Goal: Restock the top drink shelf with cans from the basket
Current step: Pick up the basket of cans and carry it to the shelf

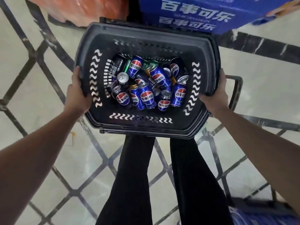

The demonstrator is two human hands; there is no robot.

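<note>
Above a pale tiled floor (48,159) with dark lines, the black basket (146,32) full of cans (146,97) is gripped at both sides by the left hand (78,96) and right hand (215,96), so no can seems shelved yet.

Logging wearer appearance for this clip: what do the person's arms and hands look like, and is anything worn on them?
Both arms are bare from the frame edge to the wrist, with no sleeves in view. The left hand and right hand wear no gloves. No watch, bracelet or ring shows on the visible parts. Fingernails on the left hand look short and unpainted. Below, the legs are in black trousers.
</note>
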